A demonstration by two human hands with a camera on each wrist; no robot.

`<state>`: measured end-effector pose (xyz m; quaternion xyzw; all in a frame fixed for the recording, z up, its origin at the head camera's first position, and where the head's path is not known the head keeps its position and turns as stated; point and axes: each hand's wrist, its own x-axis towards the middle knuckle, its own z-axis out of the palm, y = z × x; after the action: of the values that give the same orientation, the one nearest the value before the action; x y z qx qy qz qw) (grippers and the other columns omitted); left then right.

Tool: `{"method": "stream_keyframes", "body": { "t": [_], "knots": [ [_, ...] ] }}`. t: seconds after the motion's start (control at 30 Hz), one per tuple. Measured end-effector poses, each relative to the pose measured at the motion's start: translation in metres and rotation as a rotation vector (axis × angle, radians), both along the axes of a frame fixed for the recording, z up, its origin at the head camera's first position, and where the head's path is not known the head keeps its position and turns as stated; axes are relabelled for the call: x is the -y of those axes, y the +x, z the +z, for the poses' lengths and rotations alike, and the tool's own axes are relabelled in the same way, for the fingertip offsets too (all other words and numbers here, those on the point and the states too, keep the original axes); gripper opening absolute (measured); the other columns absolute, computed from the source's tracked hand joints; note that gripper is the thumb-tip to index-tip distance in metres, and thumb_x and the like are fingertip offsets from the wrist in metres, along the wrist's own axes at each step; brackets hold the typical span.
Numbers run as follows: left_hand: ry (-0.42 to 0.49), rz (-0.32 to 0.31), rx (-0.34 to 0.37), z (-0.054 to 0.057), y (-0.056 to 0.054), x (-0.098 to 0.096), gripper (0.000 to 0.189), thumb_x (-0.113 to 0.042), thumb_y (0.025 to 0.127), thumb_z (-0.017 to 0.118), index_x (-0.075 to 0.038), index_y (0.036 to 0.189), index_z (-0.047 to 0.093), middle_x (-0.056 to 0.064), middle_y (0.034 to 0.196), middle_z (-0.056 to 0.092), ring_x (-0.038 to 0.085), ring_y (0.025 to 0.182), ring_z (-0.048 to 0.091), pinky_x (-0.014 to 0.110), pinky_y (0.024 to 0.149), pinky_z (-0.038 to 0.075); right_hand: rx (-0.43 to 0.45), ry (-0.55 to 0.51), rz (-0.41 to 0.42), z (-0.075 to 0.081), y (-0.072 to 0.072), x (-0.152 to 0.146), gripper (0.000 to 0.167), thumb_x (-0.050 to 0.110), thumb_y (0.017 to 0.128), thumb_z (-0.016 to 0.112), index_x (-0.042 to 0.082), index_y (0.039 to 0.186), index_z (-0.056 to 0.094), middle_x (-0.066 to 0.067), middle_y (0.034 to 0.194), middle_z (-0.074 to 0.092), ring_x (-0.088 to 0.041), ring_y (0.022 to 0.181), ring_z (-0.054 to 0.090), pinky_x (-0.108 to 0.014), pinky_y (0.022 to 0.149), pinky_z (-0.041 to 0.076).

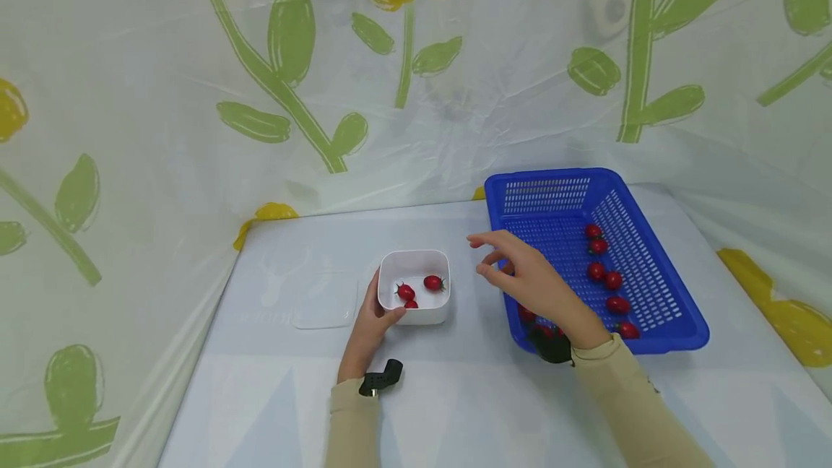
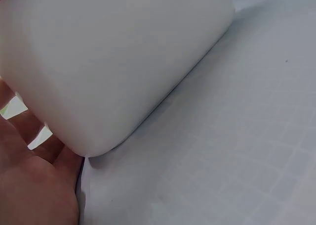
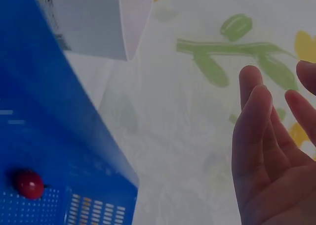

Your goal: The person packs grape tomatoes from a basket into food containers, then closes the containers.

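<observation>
My left hand (image 1: 373,323) grips a small white square container (image 1: 425,315) by its left side, thumb over the near rim. Inside the container lie a few red cherry tomatoes (image 1: 433,282). In the left wrist view the container's outer wall (image 2: 123,52) rests against the palm and fingers, its base at the table. My right hand (image 1: 529,276) hovers by the left edge of a blue plastic basket (image 1: 650,237), fingers loosely bent with nothing between them. Several cherry tomatoes (image 1: 617,305) lie in the basket, mostly along its right side; the right forearm partly hides others near the front.
A clear, flat lid-like piece (image 1: 325,302) lies on the table left of the container. A white flower-patterned sheet (image 1: 487,107) hangs behind the table. The white-and-blue tablecloth (image 1: 448,396) stretches toward me.
</observation>
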<state>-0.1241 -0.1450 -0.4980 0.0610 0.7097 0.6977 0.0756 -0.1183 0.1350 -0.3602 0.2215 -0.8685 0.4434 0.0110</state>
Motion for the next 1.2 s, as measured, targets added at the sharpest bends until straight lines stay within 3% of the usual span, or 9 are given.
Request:
{"method": "stream_keyframes", "body": {
  "t": [0.5, 0.77, 0.93, 1.2],
  "knots": [
    [0.001, -0.010, -0.015, 0.001, 0.001, 0.000, 0.080, -0.009, 0.082, 0.061, -0.026, 0.144, 0.013, -0.001, 0.144, 0.021, 0.022, 0.130, 0.023, 0.037, 0.101, 0.028, 0.085, 0.078, -0.061, -0.020, -0.032, -0.051, 0.048, 0.026, 0.088, 0.056, 0.015, 0.133, 0.040, -0.006, 0.126, 0.043, -0.020, 0.096, 0.055, -0.040, 0.077, 0.049],
    [0.003, 0.002, -0.016, -0.014, -0.007, 0.003, 0.080, -0.011, 0.081, 0.064, -0.035, 0.141, 0.016, -0.008, 0.143, 0.023, 0.016, 0.129, 0.024, 0.034, 0.101, 0.028, 0.167, 0.144, -0.066, -0.038, -0.048, -0.067, 0.054, 0.025, 0.088, 0.057, 0.013, 0.136, 0.035, -0.012, 0.131, 0.039, -0.025, 0.098, 0.053, -0.040, 0.075, 0.049],
    [-0.002, 0.008, -0.040, -0.022, -0.008, 0.003, 0.080, -0.014, 0.080, 0.066, -0.038, 0.140, 0.017, -0.010, 0.142, 0.024, 0.015, 0.128, 0.026, 0.033, 0.099, 0.030, 0.258, 0.185, -0.052, -0.051, -0.056, -0.075, 0.058, 0.019, 0.087, 0.058, 0.011, 0.138, 0.031, -0.017, 0.133, 0.036, -0.027, 0.098, 0.053, -0.041, 0.076, 0.049],
    [0.010, -0.006, -0.046, -0.023, -0.009, 0.004, 0.080, -0.014, 0.081, 0.065, -0.037, 0.140, 0.017, -0.009, 0.143, 0.023, 0.016, 0.130, 0.024, 0.034, 0.100, 0.029, 0.417, 0.201, -0.006, -0.061, -0.067, -0.083, 0.063, 0.013, 0.086, 0.058, 0.006, 0.139, 0.025, -0.025, 0.133, 0.032, -0.030, 0.093, 0.056, -0.039, 0.072, 0.051]
  ]
}}
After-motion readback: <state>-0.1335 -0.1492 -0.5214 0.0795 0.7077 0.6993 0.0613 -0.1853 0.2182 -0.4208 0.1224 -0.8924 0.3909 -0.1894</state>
